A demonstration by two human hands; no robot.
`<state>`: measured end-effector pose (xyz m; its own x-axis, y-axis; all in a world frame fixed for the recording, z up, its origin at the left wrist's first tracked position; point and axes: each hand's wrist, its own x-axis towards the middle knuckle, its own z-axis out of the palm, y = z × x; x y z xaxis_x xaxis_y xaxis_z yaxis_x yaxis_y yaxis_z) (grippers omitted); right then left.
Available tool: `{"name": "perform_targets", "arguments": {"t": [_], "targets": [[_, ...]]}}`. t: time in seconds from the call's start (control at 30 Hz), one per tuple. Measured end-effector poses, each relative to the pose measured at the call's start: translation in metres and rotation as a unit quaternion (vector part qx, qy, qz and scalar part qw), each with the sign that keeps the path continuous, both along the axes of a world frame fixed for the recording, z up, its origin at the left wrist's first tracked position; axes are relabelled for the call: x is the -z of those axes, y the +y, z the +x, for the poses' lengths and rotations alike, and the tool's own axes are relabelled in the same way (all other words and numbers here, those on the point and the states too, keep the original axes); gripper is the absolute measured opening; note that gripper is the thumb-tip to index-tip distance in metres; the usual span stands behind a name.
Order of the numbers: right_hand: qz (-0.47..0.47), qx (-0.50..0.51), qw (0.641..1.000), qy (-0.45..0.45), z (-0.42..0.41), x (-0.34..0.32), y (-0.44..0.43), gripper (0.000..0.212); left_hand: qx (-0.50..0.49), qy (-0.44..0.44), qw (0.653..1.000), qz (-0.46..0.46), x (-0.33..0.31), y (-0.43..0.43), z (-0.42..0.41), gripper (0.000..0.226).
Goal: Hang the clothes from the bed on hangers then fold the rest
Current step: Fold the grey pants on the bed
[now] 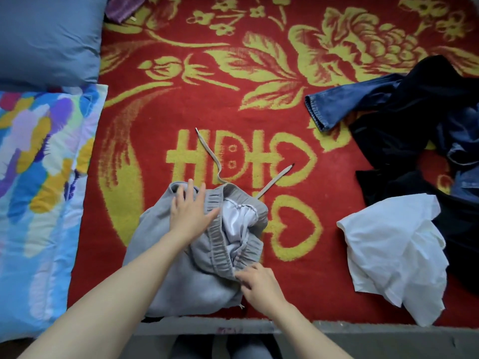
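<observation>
Grey sweatpants point(181, 275) lie bunched on the red and yellow bed blanket point(233, 99) near its front edge, waistband turned open with the white lining showing. Their drawstring point(212, 161) trails away across the blanket. My left hand point(193, 208) lies flat on the upper part of the pants with fingers spread. My right hand point(259, 283) pinches the waistband's near edge. At the right sit a crumpled white shirt point(388, 250), a dark garment point(404, 136) and blue jeans point(337, 104) in a loose pile.
A blue pillow point(46, 37) and a multicoloured quilt point(39, 190) fill the left side. A purple cloth point(121, 6) peeks in at the top. The bed's grey front edge point(207, 327) runs just below the pants.
</observation>
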<state>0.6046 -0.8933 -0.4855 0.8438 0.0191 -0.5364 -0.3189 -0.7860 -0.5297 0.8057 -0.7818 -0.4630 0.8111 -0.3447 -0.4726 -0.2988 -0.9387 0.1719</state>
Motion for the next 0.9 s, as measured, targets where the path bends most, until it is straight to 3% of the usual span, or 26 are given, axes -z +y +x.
{"name": "perform_targets", "arguments": {"t": [0.1, 0.33, 0.5, 0.63, 0.7, 0.8, 0.9], "targets": [[0.040, 0.019, 0.999, -0.019, 0.009, 0.006, -0.015, 0.027, 0.012, -0.001, 1.000, 0.017, 0.013, -0.023, 0.011, 0.081], [0.146, 0.275, 0.950, 0.027, 0.025, 0.026, -0.028, 0.022, -0.041, 0.111, 0.992, 0.040, 0.035, -0.035, 0.014, 0.083], [0.027, 0.396, 0.918, -0.019, 0.044, 0.033, -0.041, 0.012, 0.018, 0.036, 0.996, 0.076, 0.040, -0.002, -0.004, 0.083], [0.048, 0.450, 0.891, 0.042, 0.060, 0.046, -0.059, 0.053, 0.000, 0.015, 1.000, 0.019, 0.025, 0.018, -0.008, 0.084], [0.077, 0.416, 0.903, 0.076, 0.063, 0.052, -0.065, 0.067, -0.045, -0.007, 0.997, -0.063, 0.011, 0.033, -0.012, 0.079], [0.098, 0.361, 0.923, 0.086, 0.064, 0.055, -0.061, 0.064, -0.124, -0.048, 0.979, -0.154, -0.015, 0.059, -0.017, 0.072], [0.129, 0.384, 0.910, 0.082, 0.066, 0.050, -0.050, 0.067, -0.248, -0.071, 0.944, -0.208, -0.030, 0.085, -0.018, 0.068]]}}
